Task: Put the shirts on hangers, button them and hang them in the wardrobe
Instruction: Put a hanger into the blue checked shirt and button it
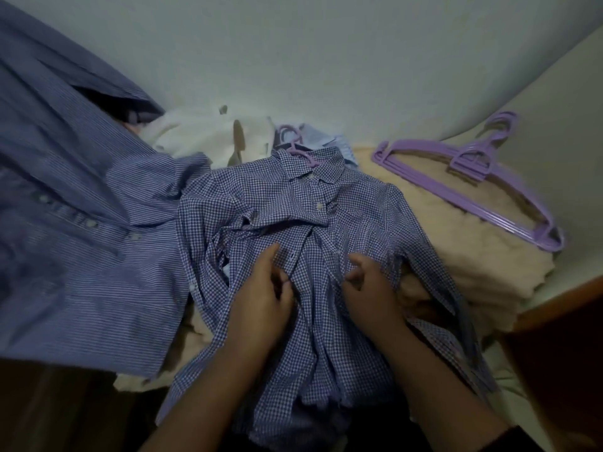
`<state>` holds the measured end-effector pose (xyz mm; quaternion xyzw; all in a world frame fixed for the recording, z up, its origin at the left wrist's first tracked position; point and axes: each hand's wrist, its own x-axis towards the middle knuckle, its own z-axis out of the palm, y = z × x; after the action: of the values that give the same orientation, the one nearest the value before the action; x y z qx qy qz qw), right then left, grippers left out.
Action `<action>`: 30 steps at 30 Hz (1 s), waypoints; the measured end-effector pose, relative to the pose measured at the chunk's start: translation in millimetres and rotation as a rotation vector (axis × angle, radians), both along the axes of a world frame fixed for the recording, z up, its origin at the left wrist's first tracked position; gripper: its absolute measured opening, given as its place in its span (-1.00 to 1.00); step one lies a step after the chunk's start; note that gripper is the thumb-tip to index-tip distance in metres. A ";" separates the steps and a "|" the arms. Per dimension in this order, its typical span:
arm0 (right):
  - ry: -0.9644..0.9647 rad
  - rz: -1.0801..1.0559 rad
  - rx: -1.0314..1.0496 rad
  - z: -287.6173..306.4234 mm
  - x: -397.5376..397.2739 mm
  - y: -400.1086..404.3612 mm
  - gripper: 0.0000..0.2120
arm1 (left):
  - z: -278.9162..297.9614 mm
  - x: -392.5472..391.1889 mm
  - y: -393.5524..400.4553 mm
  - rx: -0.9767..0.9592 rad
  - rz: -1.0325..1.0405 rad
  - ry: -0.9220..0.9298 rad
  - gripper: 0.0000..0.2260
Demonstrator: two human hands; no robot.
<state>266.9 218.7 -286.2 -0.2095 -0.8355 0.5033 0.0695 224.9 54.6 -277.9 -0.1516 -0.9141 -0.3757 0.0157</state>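
Note:
A blue checked shirt (326, 223) lies front up on the bed, a purple hanger hook (305, 154) sticking out of its collar. Its top buttons look fastened; lower down the front is rumpled. My left hand (264, 288) pinches the left edge of the placket at mid-chest. My right hand (368, 282) pinches the opposite edge a short way to the right. A blue striped shirt (75, 230) is spread over the left of the bed, its button row showing.
A stack of purple hangers (473, 177) lies on the cream fleece blanket (483, 256) at the right. White and pale garments (208, 135) are piled against the wall behind the shirts. A wooden bed edge (561, 305) runs along the right.

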 end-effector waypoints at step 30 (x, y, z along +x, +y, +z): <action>0.098 -0.203 -0.605 11.1 -34.6 -6.2 -0.60 | 13.3 -24.6 24.1 0.155 0.179 -0.214 -0.45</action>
<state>232.4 212.5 -275.1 -0.2782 -0.6184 0.7289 0.0940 200.3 78.7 -264.6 -0.0268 -0.8887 -0.4561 -0.0369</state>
